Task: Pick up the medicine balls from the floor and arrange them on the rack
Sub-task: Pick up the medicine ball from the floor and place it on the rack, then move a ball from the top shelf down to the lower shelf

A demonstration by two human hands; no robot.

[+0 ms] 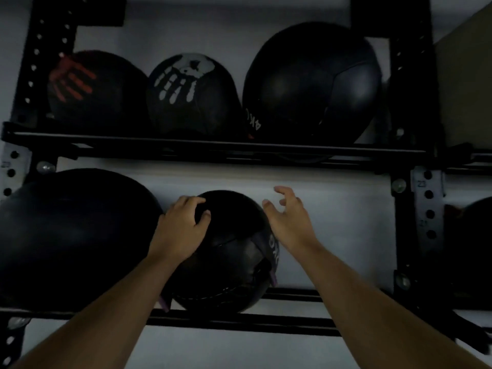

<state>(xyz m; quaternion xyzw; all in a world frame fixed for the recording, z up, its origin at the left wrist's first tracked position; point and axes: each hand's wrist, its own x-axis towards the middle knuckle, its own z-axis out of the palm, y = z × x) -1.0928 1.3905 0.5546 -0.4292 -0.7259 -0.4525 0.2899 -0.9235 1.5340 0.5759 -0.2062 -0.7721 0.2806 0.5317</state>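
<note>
A black medicine ball (231, 257) with a purple stripe rests on the lower rails of the black rack (239, 319), beside a larger black ball (72, 235) at the left. My left hand (181, 230) lies on the ball's upper left side, fingers curled over its top. Just off the ball's right side, my right hand (287, 219) hovers with fingers spread, holding nothing. On the upper shelf (186, 145) sit three black balls: one with a red handprint (93, 89), one with a white handprint (191, 94), and a big plain one (314, 83).
Perforated black uprights stand at the left (40, 59) and right (415, 182). Another dark ball (474, 251) shows in the neighbouring bay at the far right. A white wall lies behind the rack. The lower shelf has open rail space right of the held ball.
</note>
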